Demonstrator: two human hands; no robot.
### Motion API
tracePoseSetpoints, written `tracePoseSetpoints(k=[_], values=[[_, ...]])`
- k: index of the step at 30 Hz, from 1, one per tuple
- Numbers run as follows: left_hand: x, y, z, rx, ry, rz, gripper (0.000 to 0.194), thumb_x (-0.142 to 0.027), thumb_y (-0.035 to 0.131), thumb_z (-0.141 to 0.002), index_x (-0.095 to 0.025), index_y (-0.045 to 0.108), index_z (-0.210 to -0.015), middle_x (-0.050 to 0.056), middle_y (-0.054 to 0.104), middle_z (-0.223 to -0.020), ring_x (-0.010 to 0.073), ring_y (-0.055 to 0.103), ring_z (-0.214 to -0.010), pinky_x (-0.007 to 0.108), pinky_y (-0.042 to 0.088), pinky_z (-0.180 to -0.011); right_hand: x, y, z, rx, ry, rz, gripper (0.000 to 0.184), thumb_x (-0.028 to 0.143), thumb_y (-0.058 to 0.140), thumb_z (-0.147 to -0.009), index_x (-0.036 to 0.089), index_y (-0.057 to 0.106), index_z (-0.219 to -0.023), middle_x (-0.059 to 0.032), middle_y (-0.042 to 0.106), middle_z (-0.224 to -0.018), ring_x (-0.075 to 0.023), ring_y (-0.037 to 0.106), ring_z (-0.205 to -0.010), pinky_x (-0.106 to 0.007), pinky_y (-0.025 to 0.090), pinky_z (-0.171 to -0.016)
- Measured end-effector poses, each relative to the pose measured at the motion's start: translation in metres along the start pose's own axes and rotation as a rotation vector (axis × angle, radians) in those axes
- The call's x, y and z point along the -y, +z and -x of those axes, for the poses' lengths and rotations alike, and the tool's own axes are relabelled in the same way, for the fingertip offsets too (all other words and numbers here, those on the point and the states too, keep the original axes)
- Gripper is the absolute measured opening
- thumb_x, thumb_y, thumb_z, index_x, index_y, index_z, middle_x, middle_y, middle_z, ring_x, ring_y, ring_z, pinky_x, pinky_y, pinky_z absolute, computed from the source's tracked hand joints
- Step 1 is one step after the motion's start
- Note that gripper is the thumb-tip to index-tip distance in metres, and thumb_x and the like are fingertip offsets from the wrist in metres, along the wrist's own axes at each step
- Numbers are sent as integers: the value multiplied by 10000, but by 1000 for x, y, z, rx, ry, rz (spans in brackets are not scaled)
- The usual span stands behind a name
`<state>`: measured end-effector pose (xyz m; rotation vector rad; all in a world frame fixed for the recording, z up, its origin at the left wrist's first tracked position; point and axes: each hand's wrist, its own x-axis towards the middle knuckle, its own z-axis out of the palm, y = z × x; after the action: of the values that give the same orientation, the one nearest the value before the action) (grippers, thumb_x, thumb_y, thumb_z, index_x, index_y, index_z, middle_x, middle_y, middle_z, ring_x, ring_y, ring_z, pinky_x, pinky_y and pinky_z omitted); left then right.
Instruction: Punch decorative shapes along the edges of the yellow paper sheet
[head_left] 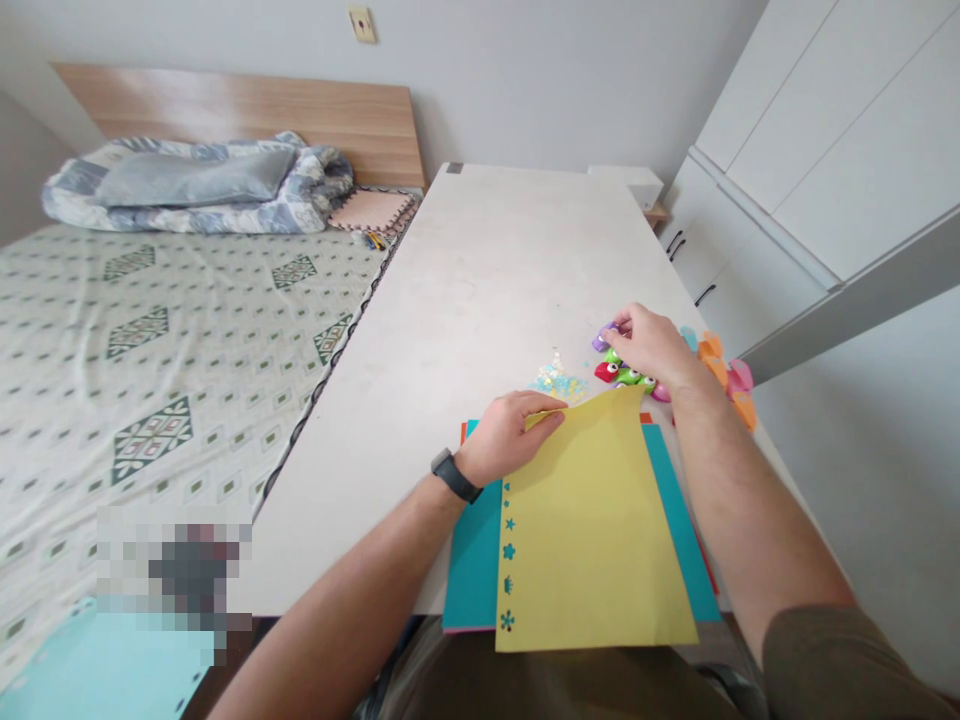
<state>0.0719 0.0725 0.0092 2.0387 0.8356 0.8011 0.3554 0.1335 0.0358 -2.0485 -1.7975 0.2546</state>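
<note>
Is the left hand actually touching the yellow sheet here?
Touching. The head view shows it plainly: the left hand is at the upper left part of the yellow sheet, its thumb lying against the paper near the top edge.

Matt yellow paper here, smooth, over equally matt teal sheets; glossy plastic on the bright punches; the desk smooth, pale, perhaps laminate; wood grain across the headboard; soft, rumpled cloth on the quilt.
</note>
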Motion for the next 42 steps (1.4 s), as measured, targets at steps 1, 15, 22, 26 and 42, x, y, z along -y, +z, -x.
tracePoseSetpoints(k=[1, 15, 22, 26, 42], values=[[0, 0, 0, 4, -9, 3, 245, -350, 612, -998, -218, 792, -1101, 75, 799, -1148, 232, 748, -1070, 367, 587, -983, -1, 1, 0, 18, 1, 6, 258, 416, 686, -895, 234, 683, -1078, -108, 790, -1019, -278, 722, -914, -394, 522, -819], [-1, 0, 0, 8, -26, 13, 257, -343, 602, -1005, -204, 789, -1115, 74, 794, -1171, 228, 743, -1088, 355, 576, -988, 12, 4, 0, 182, -208, 87, 183, 283, 656, -886, 249, 790, -1006, -64, 802, -992, -243, 713, -915, -342, 501, -823], [-2, -1, 0, -2, -31, 17, 253, -349, 608, -1000, -214, 790, -1111, 71, 796, -1167, 229, 745, -1085, 354, 581, -984, 1, 13, -5, 114, -210, 206, 211, 229, 647, -848, 254, 804, -986, -78, 792, -1043, -263, 703, -955, -367, 506, -829], [-1, -1, 0, -1, -38, 10, 254, -354, 609, -998, -217, 792, -1111, 69, 797, -1165, 230, 746, -1082, 355, 582, -985, 1, 15, -5, 41, -188, 217, 173, 226, 635, -855, 259, 793, -919, -85, 795, -1021, -294, 696, -996, -420, 512, -874], [-2, -4, -1, -38, -95, -72, 259, -376, 585, -999, -211, 774, -1061, 66, 805, -1097, 233, 747, -993, 343, 575, -881, -11, -34, -5, -283, 46, 99, 278, 415, 628, -903, 204, 787, -990, -115, 796, -1019, -298, 698, -955, -435, 512, -916]])
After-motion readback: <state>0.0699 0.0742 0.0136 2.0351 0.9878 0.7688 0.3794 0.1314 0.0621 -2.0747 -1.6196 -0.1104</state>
